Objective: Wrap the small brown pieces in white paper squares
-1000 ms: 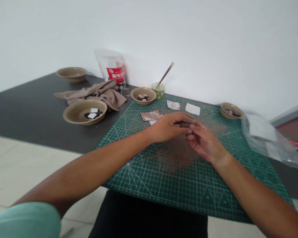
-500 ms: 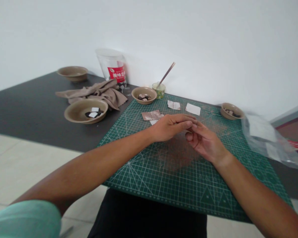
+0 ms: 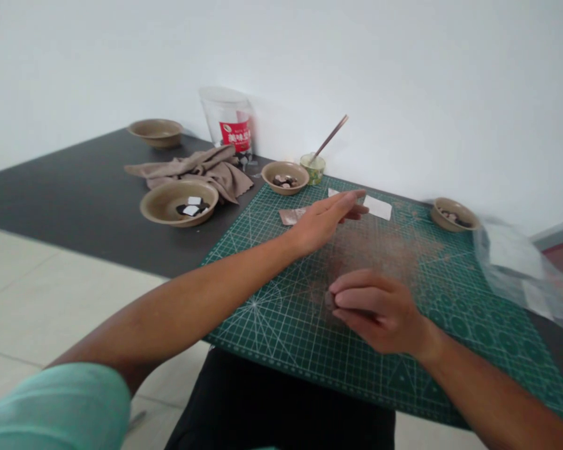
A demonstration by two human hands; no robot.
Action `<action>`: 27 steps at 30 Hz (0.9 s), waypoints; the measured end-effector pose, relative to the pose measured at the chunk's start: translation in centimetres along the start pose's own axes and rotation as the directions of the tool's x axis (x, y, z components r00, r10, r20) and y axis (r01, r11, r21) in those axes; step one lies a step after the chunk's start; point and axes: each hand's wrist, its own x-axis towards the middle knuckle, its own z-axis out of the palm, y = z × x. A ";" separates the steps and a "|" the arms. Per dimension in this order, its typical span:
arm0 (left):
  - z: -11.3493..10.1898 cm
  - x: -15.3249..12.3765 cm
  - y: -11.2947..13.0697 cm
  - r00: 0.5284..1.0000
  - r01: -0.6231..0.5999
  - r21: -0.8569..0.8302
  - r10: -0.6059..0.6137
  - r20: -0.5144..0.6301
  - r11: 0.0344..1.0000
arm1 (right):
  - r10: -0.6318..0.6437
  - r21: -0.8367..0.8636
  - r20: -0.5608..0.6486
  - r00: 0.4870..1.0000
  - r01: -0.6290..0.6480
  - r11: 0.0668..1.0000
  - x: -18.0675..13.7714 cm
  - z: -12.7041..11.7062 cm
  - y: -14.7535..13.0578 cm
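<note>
Right hand (image 3: 380, 309) drew back over mat (image 3: 286, 331), wall (image 3: 380, 69) beyond.

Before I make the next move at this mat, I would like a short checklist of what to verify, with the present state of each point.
1. Piece gripped: ok, between the fingertips of the right hand.
2. Left hand free: cannot tell; its fingers are outstretched, but the palm is hidden.
3. Mat clean: not ok, brown dust is spread over it.
4. Brown paper fully in view: not ok, the left hand hides part of it.
5. Bowl with white pieces upright: ok.
6. Stick in the cup: ok, leaning to one side.
</note>
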 end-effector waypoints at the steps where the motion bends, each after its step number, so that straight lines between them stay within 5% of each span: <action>1: 0.0 0.0 0.0 1.000 0.003 -0.002 -0.003 -0.006 1.000 | -0.058 -0.070 0.065 0.996 0.063 0.996 0.0 0.3 -0.1; 5: 0.1 0.1 -0.1 1.000 0.013 -0.016 -0.013 -0.005 1.000 | 0.021 -0.188 0.300 0.954 0.038 0.981 0.1 1.0 0.1; 9: 0.2 0.0 -0.2 1.000 0.015 -0.002 -0.015 0.026 1.000 | 0.036 -0.129 0.201 0.979 -0.010 0.992 0.2 0.9 0.5; 13: 0.1 0.0 -0.2 0.999 0.021 0.011 -0.021 0.026 1.000 | 0.077 -0.118 0.298 0.951 -0.044 0.992 0.2 0.9 0.5; 20: 0.0 0.0 -0.4 0.999 0.024 0.031 -0.026 0.045 0.999 | 0.061 -0.241 0.277 0.959 0.008 0.970 0.3 1.2 0.5; 24: 0.0 -0.1 -0.2 0.999 0.023 0.053 -0.025 0.038 0.998 | 0.100 -0.197 -0.086 0.991 -0.115 0.974 0.5 0.2 0.8; 27: -0.1 -0.4 0.2 0.997 0.044 0.062 -0.048 0.067 0.997 | 0.188 -0.193 -0.377 0.907 -0.275 0.942 0.5 -1.0 1.5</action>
